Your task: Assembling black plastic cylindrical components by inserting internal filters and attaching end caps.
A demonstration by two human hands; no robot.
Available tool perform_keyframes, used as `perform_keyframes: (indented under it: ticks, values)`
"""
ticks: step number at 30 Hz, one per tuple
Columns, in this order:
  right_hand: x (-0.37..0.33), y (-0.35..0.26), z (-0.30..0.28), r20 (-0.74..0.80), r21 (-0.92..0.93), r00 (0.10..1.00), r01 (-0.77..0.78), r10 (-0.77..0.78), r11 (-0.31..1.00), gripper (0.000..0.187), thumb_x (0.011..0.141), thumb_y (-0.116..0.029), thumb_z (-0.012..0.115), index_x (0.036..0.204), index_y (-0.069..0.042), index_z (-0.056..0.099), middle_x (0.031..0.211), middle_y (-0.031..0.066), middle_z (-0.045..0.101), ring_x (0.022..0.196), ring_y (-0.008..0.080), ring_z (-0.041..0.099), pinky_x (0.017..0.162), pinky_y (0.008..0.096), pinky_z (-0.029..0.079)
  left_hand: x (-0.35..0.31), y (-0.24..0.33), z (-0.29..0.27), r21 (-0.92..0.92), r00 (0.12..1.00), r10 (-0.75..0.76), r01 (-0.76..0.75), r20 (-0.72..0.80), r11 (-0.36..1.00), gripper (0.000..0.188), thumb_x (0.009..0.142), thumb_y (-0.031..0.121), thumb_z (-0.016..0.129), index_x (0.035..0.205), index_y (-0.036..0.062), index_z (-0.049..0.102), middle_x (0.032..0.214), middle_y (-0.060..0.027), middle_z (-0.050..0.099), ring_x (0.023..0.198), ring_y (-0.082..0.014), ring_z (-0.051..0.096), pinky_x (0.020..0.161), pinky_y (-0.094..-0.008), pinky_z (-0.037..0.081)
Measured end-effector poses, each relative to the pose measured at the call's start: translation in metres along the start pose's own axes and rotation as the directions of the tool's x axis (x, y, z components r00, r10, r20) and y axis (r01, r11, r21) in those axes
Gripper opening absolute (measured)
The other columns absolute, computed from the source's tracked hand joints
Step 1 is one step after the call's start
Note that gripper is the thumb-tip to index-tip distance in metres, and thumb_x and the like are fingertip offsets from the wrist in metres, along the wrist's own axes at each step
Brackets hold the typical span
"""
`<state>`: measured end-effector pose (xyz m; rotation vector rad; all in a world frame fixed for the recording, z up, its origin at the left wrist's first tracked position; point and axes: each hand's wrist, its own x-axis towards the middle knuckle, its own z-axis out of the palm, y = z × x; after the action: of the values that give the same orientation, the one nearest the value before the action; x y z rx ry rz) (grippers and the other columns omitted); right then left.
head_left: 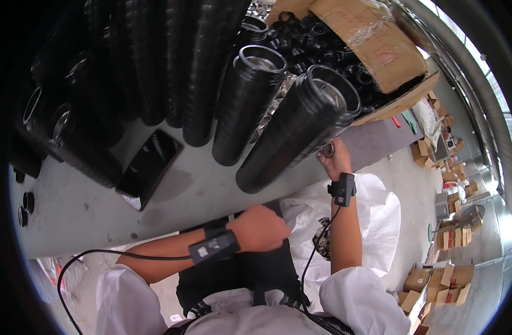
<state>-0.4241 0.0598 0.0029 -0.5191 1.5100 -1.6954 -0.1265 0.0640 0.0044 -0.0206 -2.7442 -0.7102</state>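
Note:
My right hand point(338, 160) is at the table's front edge, its fingers closed on a small ring point(327, 149) with a metallic shine. Just beyond it leans a tall black stack point(289, 139) of round collars with an open top. A second black stack point(246, 106) stands to its left. In front of the table, above my lap, my left hand point(258, 228) is curled into a fist. Its fingers face away, so anything inside is hidden. Beneath my right forearm, a white sack point(370, 212) holds several shiny metal parts point(323, 240).
An open cardboard box point(378, 44) full of black rings stands at the back right. A dark flat phone-like slab point(152, 162) lies on the grey table point(194, 190). More black stacks point(200, 72) crowd the far left. Cables point(94, 252) trail from both wrist devices.

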Motion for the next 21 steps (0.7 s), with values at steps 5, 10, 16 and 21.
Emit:
perform_keyframes:
  ticks: [5, 10, 16, 21]
  values:
    - [0.029, -0.024, 0.026, 0.203, -0.665, 0.915, 0.39, -0.349, 0.636, 0.04, 0.084, -0.021, 0.055, 0.121, -0.007, 0.047, 0.095, 0.0094, 0.056, 0.077, 0.0206, 0.057, 0.066, 0.0338, 0.049, 0.019, -0.014, 0.039, 0.039, 0.945, 0.214, -0.231, 0.246, 0.972, 0.011, 0.074, 0.023, 0.059, 0.071, 0.0119, 0.059, 0.065, -0.0059, 0.06, 0.064, -0.0257, 0.062, 0.056, -0.0386, 0.047]
    - [0.073, -0.031, 0.049, 0.215, -0.95, 0.788, 0.306, -0.577, 0.064, 0.046, 0.079, -0.017, 0.059, 0.122, -0.008, 0.046, 0.108, 0.0203, 0.05, 0.094, 0.0393, 0.054, 0.08, 0.0424, 0.046, 0.019, -0.026, 0.046, 0.007, 0.909, 0.174, -0.191, 0.378, 0.982, 0.013, 0.076, 0.024, 0.059, 0.074, 0.0108, 0.06, 0.068, -0.0067, 0.061, 0.068, -0.0259, 0.063, 0.058, -0.0392, 0.048]
    - [0.113, -0.028, 0.079, 0.327, -0.928, 0.609, 0.352, -0.723, -0.123, 0.032, 0.08, -0.015, 0.058, 0.111, -0.005, 0.055, 0.105, 0.0172, 0.056, 0.093, 0.0372, 0.056, 0.078, 0.0429, 0.046, 0.012, -0.032, 0.043, -0.105, 0.928, 0.11, -0.078, 0.356, 0.991, 0.017, 0.078, 0.025, 0.058, 0.078, 0.0085, 0.059, 0.073, -0.0087, 0.061, 0.076, -0.028, 0.063, 0.064, -0.0413, 0.048]
    - [0.127, -0.027, 0.089, 0.227, -0.953, 0.761, 0.044, -0.607, -0.301, 0.028, 0.084, -0.018, 0.055, 0.108, -0.005, 0.057, 0.103, 0.0146, 0.06, 0.091, 0.0331, 0.058, 0.08, 0.0424, 0.046, 0.014, -0.033, 0.047, -0.135, 0.925, 0.107, -0.062, 0.366, 0.989, 0.018, 0.078, 0.026, 0.058, 0.079, 0.0074, 0.059, 0.075, -0.0101, 0.061, 0.076, -0.0291, 0.062, 0.066, -0.0424, 0.048]
